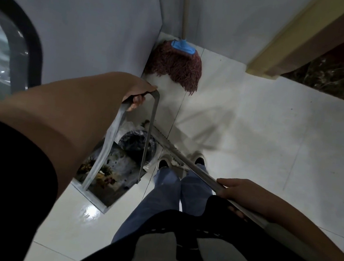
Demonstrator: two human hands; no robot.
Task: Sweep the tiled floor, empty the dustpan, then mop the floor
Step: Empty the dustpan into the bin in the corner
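My left hand (137, 95) grips the top of the dustpan's tall metal loop handle (150, 132). The metal dustpan (108, 176) hangs below it, holding dry leaves and dirt, right beside a bin lined with a dark bag (137, 143). My right hand (237, 191) is closed around the broom's silvery pole (187, 159), which slants down to the floor near my shoes. A reddish-brown string mop (178, 65) with a blue collar leans in the corner, its pole running up the wall. The white tiled floor (265, 131) is glossy.
A grey wall or appliance panel (82, 20) with a dark-rimmed round window stands on the left. A wooden frame (288, 40) juts in at the upper right, with a dark speckled surface behind it. My legs in blue jeans (169, 195) stand mid-frame.
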